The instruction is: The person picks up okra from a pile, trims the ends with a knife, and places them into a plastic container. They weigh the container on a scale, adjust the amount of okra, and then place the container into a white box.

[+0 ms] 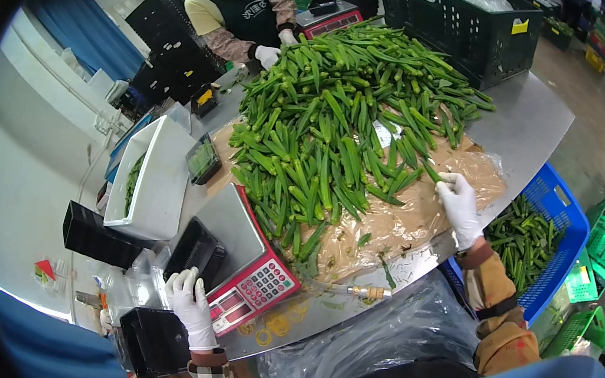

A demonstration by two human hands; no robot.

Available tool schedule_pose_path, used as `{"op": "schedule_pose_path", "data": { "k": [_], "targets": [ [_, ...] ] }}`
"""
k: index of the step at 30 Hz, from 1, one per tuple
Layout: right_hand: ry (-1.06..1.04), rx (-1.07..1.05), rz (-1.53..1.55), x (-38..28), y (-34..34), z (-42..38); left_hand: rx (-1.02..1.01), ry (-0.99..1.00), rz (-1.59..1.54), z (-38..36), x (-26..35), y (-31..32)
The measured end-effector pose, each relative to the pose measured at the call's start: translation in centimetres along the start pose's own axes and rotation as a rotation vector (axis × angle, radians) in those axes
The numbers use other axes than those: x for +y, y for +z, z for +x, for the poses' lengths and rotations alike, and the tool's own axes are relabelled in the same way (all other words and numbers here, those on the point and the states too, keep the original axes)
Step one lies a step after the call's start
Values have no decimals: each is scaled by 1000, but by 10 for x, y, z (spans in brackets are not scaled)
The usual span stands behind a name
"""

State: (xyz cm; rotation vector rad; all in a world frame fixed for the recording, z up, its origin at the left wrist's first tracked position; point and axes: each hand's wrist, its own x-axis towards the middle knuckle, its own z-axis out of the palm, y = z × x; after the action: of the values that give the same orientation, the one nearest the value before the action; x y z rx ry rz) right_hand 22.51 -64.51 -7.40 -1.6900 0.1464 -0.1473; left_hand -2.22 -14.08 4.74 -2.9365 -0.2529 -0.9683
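A large heap of green okra point(340, 119) lies on brown paper and clear plastic point(387, 232) on the metal table. My right hand point(458, 207), in a white glove, pinches one okra pod point(431, 171) at the heap's right edge. At the lower left, my left hand point(192, 307), also gloved, rests against the near edge of a black tray point(196, 254); its fingertips are at the rim. That tray sits on the plate of a red scale point(261, 289), and no okra shows inside it.
A co-worker point(241, 10) in white gloves stands across the table. A blue crate point(554, 236) of okra is at the right, a dark green crate point(462, 28) behind the heap. A white bin point(161, 188) and a filled tray point(203, 159) stand left. A hose nozzle point(365, 291) lies in front.
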Motion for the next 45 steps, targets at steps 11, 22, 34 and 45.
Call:
{"op": "schedule_pose_path", "data": {
  "k": [11,22,34,45],
  "targets": [
    [370,-349,589,-50,2,-60,27,45,-597,1,174,18],
    [-496,-349,-485,-44,57,-31,-803,-680,-1417,-53,237,74],
    [-339,-262,-561,-29,14,-33,-386,-191,-859,-36,245,56],
    [-565,-342,-595,-49,73,5,-478,-466,-1195,-44,249,95]
  ]
}}
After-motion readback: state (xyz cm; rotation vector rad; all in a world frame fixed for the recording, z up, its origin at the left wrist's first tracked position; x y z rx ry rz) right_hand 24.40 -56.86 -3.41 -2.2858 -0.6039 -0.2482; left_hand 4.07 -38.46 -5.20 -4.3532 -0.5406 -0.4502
